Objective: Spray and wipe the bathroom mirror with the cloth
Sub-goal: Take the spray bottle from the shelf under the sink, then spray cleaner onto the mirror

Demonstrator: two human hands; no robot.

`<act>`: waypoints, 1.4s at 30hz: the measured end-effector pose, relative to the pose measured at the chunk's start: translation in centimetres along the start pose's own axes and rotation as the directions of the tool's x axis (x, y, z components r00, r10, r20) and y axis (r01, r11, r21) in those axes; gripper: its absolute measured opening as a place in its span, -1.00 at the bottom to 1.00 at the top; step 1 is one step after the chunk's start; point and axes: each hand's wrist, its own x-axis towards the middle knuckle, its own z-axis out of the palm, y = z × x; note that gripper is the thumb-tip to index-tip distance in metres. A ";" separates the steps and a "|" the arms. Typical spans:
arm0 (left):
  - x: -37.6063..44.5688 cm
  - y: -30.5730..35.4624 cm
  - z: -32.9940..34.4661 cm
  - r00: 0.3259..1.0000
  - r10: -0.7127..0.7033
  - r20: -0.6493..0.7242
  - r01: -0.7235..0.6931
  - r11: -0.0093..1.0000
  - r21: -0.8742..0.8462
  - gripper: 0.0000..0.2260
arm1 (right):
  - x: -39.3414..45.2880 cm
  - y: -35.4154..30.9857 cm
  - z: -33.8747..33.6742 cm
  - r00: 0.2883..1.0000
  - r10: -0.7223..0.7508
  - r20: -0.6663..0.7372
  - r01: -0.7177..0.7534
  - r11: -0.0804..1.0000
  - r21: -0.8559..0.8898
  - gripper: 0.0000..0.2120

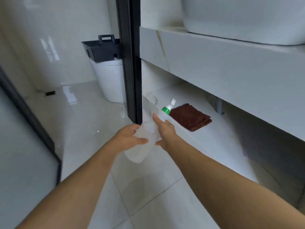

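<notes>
- Head view, centre of the frame: both hands hold a translucent white spray bottle (pixel 146 139) that lies tilted, its base toward the lower left and its nozzle toward the upper right.
- The left hand (pixel 127 138) grips the lower body of the bottle, its fingers (pixel 142 140) wrapped across the front of it.
- The right hand (pixel 165 129) grasps the bottle higher up, near the neck, with its thumb along the upper side; the rest of its fingers are hidden behind the bottle.
- A green collar (pixel 165 110) sits just below the white spray head (pixel 171 104), which points up and to the right.
- Just right of the spray head, a folded dark reddish-brown cloth (pixel 191 117) lies flat on the low white shelf (pixel 214 138) under the vanity; neither hand touches it.
- Upper right: the thick white vanity surface (pixel 222 63) carries a white basin (pixel 239 19), seen from below.
- A metal drain pipe (pixel 219 106) comes down behind the cloth, well apart from it.
- A black vertical frame (pixel 130 60) runs from the top centre down to the floor, just left of the shelf.
- Left of the frame, a white toilet (pixel 110 81) stands with a dark grey handled caddy (pixel 102 48) resting on top.
- The pale glossy tiled floor (pixel 92 116) fills the lower left; the mirror is out of view.
</notes>
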 end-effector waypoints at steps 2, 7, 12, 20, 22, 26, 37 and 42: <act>-1.7 1.8 -4.0 0.997 -0.029 -0.068 0.029 1.000 -0.003 -0.51 | -2.1 -3.3 3.6 0.994 -0.031 0.103 0.034 0.999 -0.021 -0.78; -5.2 11.4 -13.4 0.974 0.027 -0.223 -0.032 0.999 -0.022 -0.43 | -8.5 -15.9 10.0 0.942 -0.152 0.299 0.169 0.985 -0.032 -0.79; -6.9 26.2 -22.7 0.947 0.119 -0.297 -0.122 0.992 0.008 -0.38 | -15.1 -32.9 13.4 0.873 -0.271 0.407 0.310 0.950 -0.034 -0.77; -8.5 53.4 -34.3 0.862 0.284 -0.419 -0.273 0.958 0.087 -0.43 | -24.7 -61.8 14.9 0.795 -0.436 0.421 0.505 0.861 -0.062 -0.77; -9.0 59.0 -35.8 0.833 0.334 -0.440 -0.313 0.942 0.123 -0.41 | -26.7 -67.4 14.8 0.775 -0.487 0.404 0.557 0.827 -0.072 -0.75; -8.4 67.4 -36.7 0.781 0.415 -0.467 -0.377 0.909 0.176 -0.35 | -29.0 -75.7 13.8 0.743 -0.588 0.321 0.641 0.763 -0.087 -0.86; 1.4 80.2 -31.3 0.602 0.635 -0.484 -0.450 0.770 0.452 -0.23 | -25.7 -85.2 7.1 0.540 -0.837 -0.091 0.797 0.543 -0.266 -0.68; 4.5 84.6 -27.3 0.610 0.699 -0.373 -0.588 0.715 0.377 -0.20 | -24.9 -87.4 2.1 0.447 -0.863 -0.236 0.785 0.505 -0.360 -0.70</act>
